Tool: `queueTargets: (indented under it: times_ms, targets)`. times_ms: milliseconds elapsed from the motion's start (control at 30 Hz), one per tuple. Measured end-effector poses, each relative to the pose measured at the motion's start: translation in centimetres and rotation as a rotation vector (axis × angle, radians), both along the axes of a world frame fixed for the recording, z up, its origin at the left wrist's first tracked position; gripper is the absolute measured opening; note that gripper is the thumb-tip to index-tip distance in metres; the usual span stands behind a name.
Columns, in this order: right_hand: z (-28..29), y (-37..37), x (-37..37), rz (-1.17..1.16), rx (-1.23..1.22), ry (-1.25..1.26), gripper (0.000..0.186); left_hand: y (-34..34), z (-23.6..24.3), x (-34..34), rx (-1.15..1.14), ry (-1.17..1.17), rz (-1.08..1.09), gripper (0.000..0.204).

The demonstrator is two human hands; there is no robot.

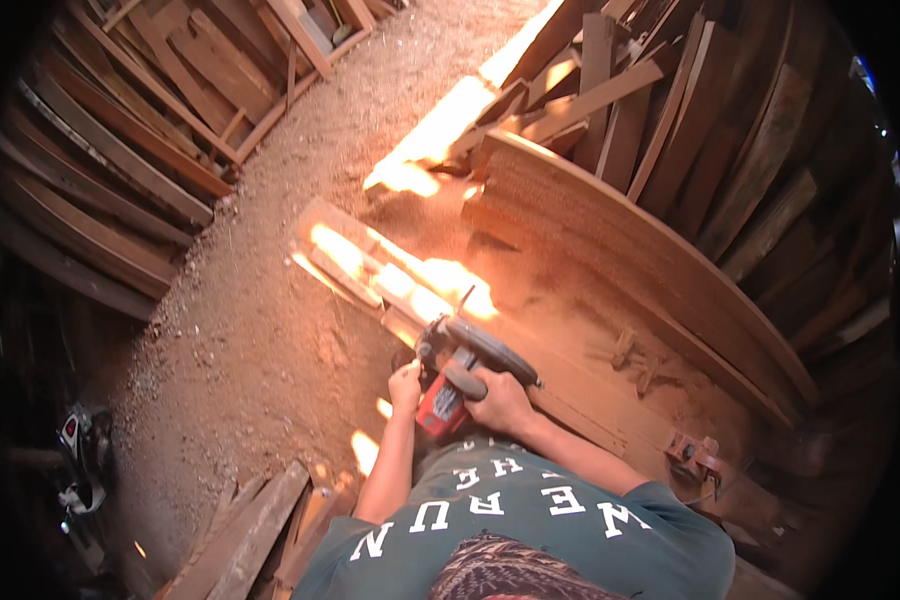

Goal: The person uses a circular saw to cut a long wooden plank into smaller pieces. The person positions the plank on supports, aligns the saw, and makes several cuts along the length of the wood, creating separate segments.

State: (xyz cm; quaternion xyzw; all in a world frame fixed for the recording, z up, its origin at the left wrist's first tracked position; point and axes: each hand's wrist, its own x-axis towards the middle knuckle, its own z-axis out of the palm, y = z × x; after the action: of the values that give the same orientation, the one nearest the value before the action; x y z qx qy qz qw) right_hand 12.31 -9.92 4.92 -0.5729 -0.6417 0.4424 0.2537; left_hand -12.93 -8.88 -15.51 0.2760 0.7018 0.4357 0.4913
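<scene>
A circular saw [482, 348] with a red motor housing [440, 405] and a dark round guard is in front of me, near the middle of the view. My right hand [503, 403] wraps round its rear handle. On the saw's left side, my left hand [407, 387] is closed on a dark part of it, perhaps a side grip. Beneath and beyond the saw lie long wooden boards [332, 218], crossed by bright patches of sunlight. The guard hides the blade, and I cannot tell whether it touches the wood.
A long wide plank [610, 225] stands on edge to the right, with boards [770, 150] leaning behind it. Small wood scraps [635, 355] and a red tool [692, 460] lie nearer. Stacked timber [100, 210] is at left, a motorbike-like machine [80, 450] lower left, loose planks [240, 530] close by.
</scene>
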Motion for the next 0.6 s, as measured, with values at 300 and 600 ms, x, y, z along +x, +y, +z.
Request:
queueTargets:
  times_ms: [300,600]
  targets:
    - [0.6,1.3,-0.7,0.006,-0.062,-0.023,0.032,2.1,0.4,-0.5,-0.080,-0.087,0.042,0.026]
    - [0.8,2.5,-1.8,0.052,-0.072,-0.030,0.033,3.3,0.5,-2.1,-0.081,-0.126,0.024,0.018]
